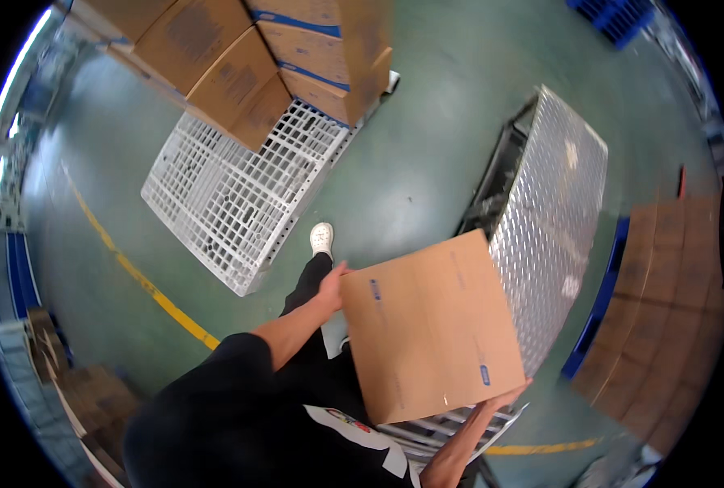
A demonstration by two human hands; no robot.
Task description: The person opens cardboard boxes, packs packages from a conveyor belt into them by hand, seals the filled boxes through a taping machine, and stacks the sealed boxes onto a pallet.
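I've got a box (431, 329) up in front of me, plain brown cardboard with small blue marks on its face, and it's tilted, one corner pointing up toward the ramp (553, 220). My left hand (329, 286) is clamped on the box's upper left edge, thumb over the rim, fingers behind where I can't see them. My right hand (504, 398) grips it from under the lower right corner, only the fingertips showing past the cardboard, so both grips are closed on the box and it hangs clear of the floor (419, 154).

The box sits between my chest and that ramp, a ribbed silver metal plate with a dark frame along its left side. The box covers the ramp's near end.

Ahead and to my left lies a white pallet (232, 195), an open grid, flat on the green floor. On its far end sits a stack of cartons (240, 61), brown with blue tape stripes. My white shoe (321, 238) is just beside the pallet's near edge.

A yellow line (138, 276) runs across the floor to my left. On my right, well apart from the box, stands another brown stack (663, 317) on a blue base.
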